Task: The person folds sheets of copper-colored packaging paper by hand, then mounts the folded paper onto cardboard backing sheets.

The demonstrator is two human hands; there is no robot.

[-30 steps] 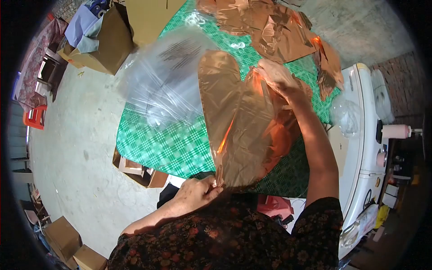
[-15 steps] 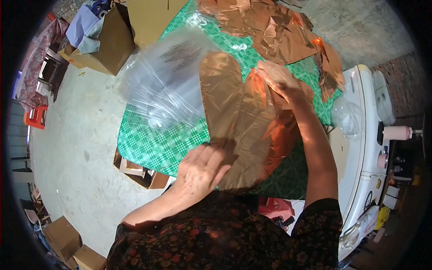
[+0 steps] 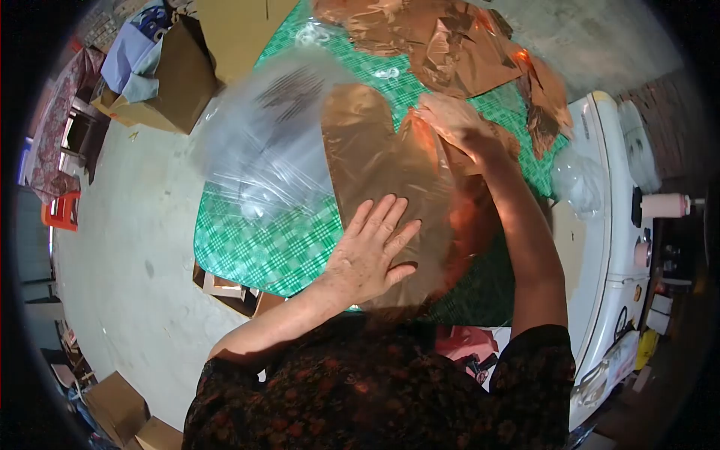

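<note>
A shiny copper-brown piece of thin plastic or fabric (image 3: 360,142), with a rounded lobe at its far end, lies on the green checked tablecloth (image 3: 262,255). My left hand (image 3: 371,251) rests flat on its near part, fingers spread. At the upper right of the piece, my right hand (image 3: 448,124) is closed on its edge, where the material bunches up in bright orange folds. To the left lies a stack of clear plastic bags (image 3: 277,142). More crumpled copper-brown pieces (image 3: 457,60) lie at the far side of the table.
A white sewing machine (image 3: 600,225) with a pink thread spool (image 3: 665,205) stands on the right, beside a crumpled clear bag (image 3: 579,186). An open cardboard box (image 3: 184,79) holds cloth at the upper left. More cardboard boxes (image 3: 116,405) sit on the floor at lower left.
My left hand has moved up and right from the near left edge onto the copper-brown piece, and its fingers have spread flat. My right hand stays at the bunched edge.
</note>
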